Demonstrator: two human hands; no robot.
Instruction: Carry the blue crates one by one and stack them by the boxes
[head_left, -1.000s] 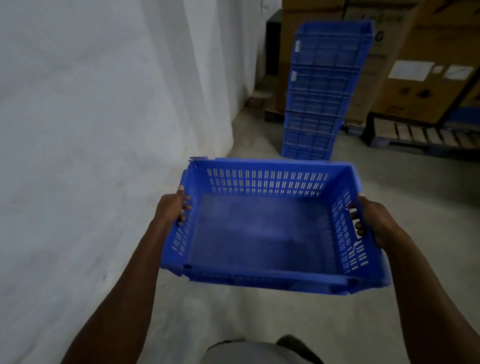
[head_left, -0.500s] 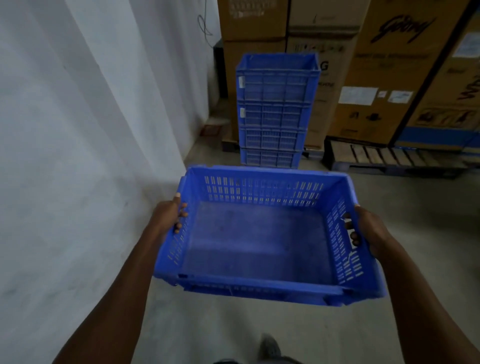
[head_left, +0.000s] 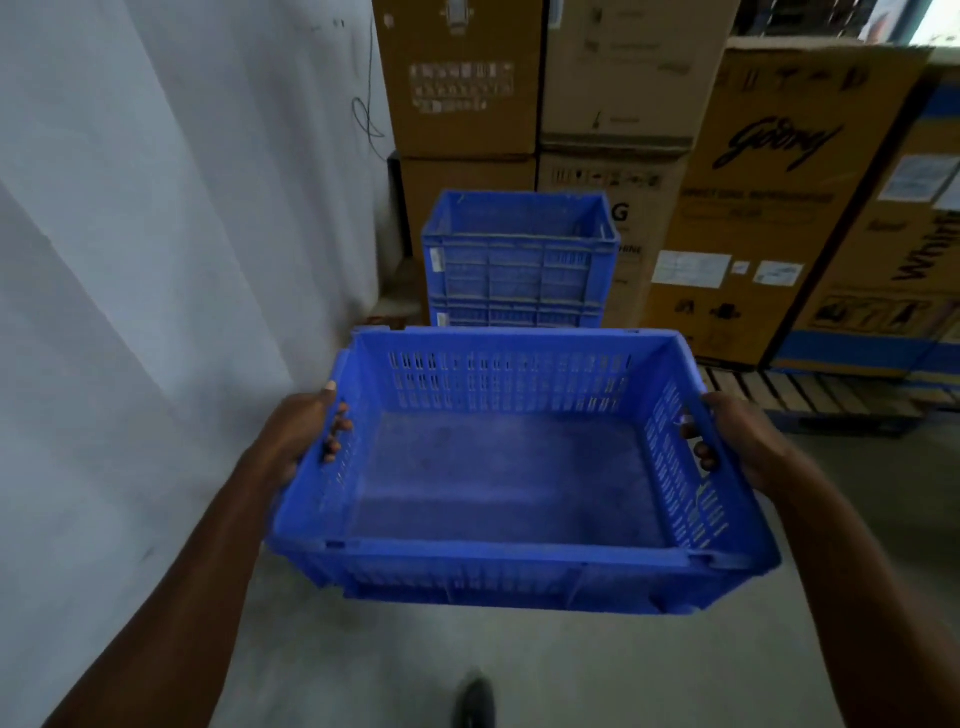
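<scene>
The stack of blue crates (head_left: 519, 260) by the boxes (head_left: 613, 104) looks much closer now, so the crate (head_left: 498, 467) that the left hand (head_left: 304, 434) and right hand (head_left: 737, 441) hold by its sides can soon go on top.

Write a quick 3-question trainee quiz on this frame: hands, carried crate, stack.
1. True or false: the carried crate has items inside.
2. Multiple choice: where does each hand's grip sit on it? A) both on the near rim B) left hand on the left side wall, right hand on the right side wall C) one hand underneath.
3. Short answer: what stands straight ahead, in front of the cardboard boxes?

Key
1. False; its floor is bare.
2. B; fingers curl in over each side wall.
3. The stack of blue crates, between the white wall and the wooden pallet.
</scene>
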